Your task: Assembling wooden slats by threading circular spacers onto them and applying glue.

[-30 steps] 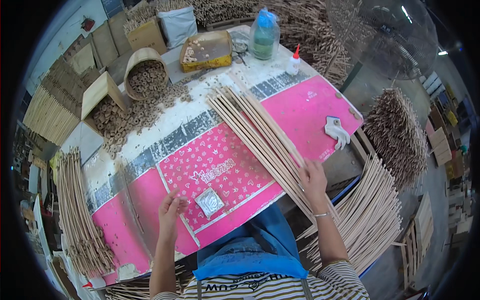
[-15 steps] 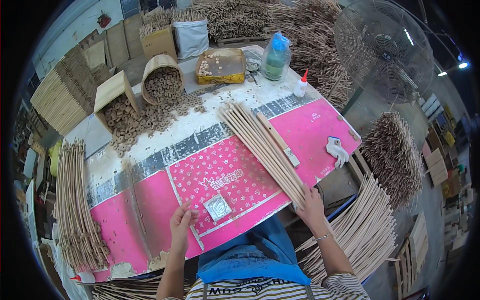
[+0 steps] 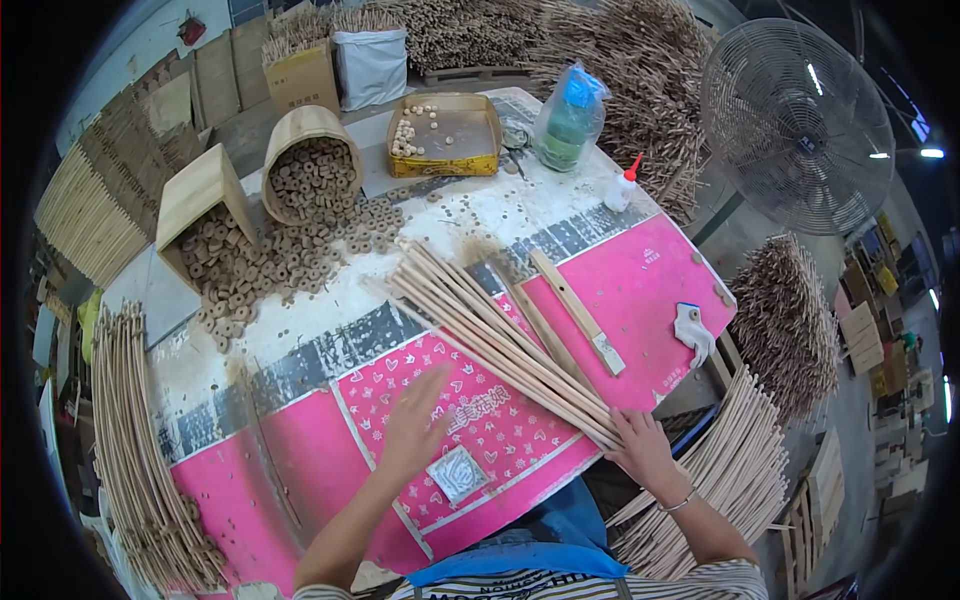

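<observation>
With the bundle of wooden rods [image 3: 500, 335] lying on the pink tabletop [image 3: 640, 280] from 11 toward 5 o'clock, the right hand [image 3: 645, 450] presses flat, fingers spread, on its near end while the left hand [image 3: 415, 425] hovers open, gripping nothing; squaring the ends seems underway, calling next for a steady 2-handed push.

A table [image 3: 600, 215] under a pink and white sheet [image 3: 300, 440] carries a bundle of sticks [image 3: 500, 335] in the middle, a flat slat [image 3: 577, 311] just right of it, wooden rings [image 3: 300, 255] spilled far left, a yellow tray [image 3: 445, 135], a glue bottle [image 3: 622, 185] and a rag [image 3: 692, 330] at the right edge.
</observation>
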A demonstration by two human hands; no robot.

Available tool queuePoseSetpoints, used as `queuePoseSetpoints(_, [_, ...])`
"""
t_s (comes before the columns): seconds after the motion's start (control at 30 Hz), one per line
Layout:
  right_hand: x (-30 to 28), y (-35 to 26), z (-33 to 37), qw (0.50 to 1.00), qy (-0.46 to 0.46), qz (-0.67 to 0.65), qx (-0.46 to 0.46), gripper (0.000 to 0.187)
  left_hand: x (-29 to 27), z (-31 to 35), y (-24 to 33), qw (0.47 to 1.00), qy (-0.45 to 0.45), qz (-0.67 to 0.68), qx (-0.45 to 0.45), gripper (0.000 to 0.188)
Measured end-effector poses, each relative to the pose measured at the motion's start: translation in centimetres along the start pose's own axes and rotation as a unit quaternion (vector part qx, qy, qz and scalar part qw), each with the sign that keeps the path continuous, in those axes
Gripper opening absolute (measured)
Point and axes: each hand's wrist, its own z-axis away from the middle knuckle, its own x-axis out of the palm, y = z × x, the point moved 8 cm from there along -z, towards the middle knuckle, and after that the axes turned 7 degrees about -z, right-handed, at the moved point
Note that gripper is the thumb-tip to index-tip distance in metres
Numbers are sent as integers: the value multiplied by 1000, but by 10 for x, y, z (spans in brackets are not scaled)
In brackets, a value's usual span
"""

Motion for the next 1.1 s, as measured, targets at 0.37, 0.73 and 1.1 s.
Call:
queuePoseSetpoints(0.37, [-48, 62, -346, 977, 168, -79, -107, 50, 95, -115, -9, 944, -121, -241, 192, 70])
queuePoseSetpoints(0.73, [15, 96, -602, 931, 344, 35, -116, 44, 100, -122, -13, 948, -214, -195, 134, 75])
queuePoseSetpoints(1.1, [29, 67, -526, 720, -22, -693, -29, 42, 75, -129, -26, 986, -95, -83, 112, 71])
